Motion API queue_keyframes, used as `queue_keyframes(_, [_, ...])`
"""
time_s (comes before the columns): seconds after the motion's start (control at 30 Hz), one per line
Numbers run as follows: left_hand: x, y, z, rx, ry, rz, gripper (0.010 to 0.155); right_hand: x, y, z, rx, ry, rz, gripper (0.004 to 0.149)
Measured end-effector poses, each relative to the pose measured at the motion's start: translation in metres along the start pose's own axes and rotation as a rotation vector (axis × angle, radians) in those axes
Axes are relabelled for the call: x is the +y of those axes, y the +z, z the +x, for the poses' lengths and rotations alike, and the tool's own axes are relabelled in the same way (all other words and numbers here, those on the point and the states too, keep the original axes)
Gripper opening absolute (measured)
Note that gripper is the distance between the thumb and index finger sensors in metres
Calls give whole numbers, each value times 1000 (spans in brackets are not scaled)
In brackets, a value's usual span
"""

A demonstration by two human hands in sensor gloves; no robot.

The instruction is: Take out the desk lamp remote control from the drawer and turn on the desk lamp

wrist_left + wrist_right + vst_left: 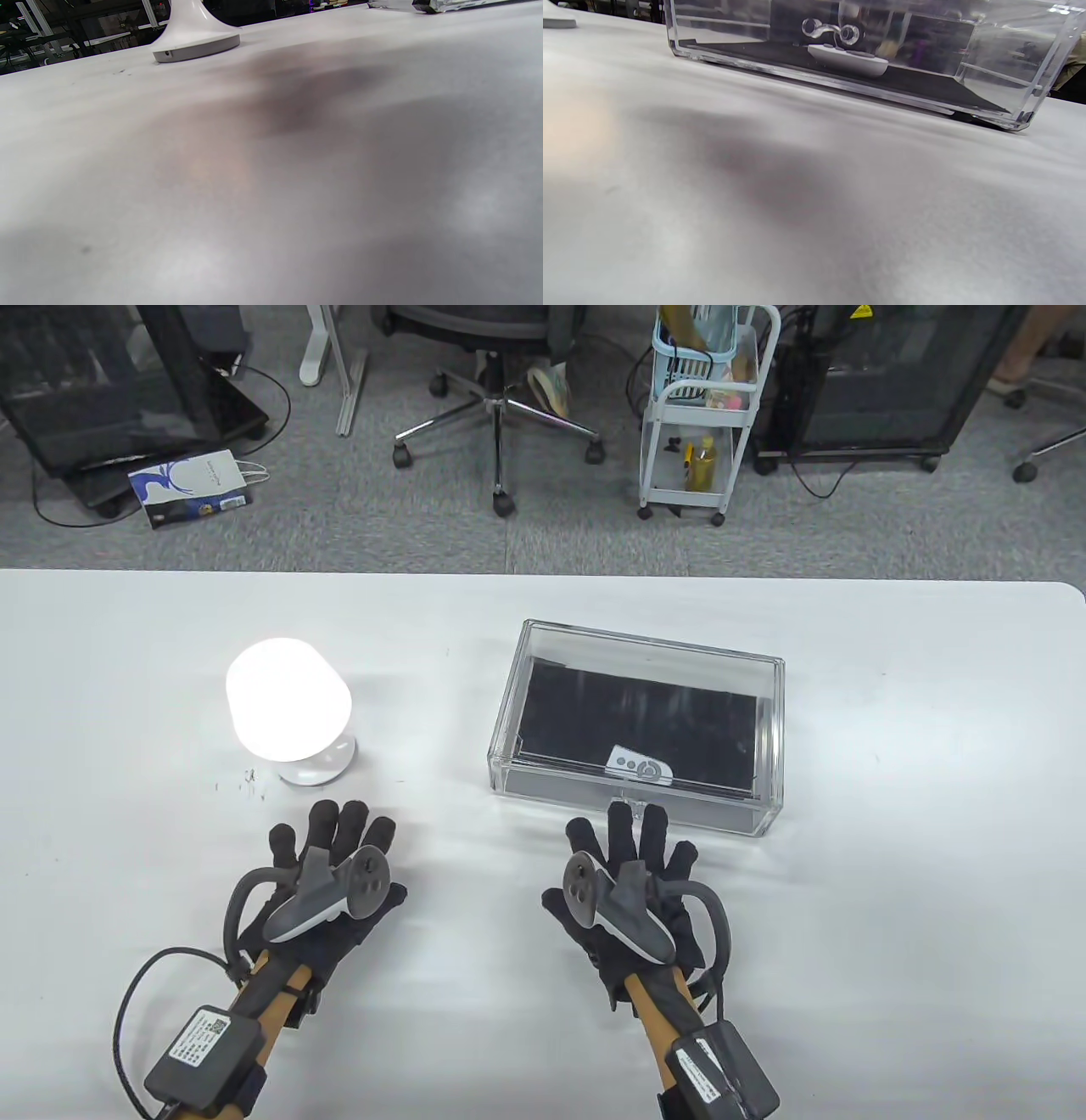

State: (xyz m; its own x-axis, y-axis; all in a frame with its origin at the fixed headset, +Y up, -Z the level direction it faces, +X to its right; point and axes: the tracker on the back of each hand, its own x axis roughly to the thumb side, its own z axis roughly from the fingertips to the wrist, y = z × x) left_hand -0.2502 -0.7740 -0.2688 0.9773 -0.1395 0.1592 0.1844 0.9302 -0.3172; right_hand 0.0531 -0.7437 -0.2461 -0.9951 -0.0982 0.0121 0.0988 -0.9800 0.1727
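Inside the clear drawer (636, 712), a small white remote control (638, 764) with grey buttons.

White table (891, 899) with a rounded far corner, lit lamp (288, 711) standing on its left half, clear drawer box (636, 721) on the right half, 2 gloved hands lying flat near the front edge, left hand (327, 874), right hand (632, 882).

Sitting on the worktop (891, 712): one glowing lamp (287, 708), one clear drawer box (768, 729), one remote (639, 766) inside, two gloved hands.
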Motion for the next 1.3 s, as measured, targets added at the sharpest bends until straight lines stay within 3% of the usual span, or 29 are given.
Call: queue_keyframes(1.3, [-2,1,0,0,-4,-34,75,3,-5,-13,57,-22,30,81])
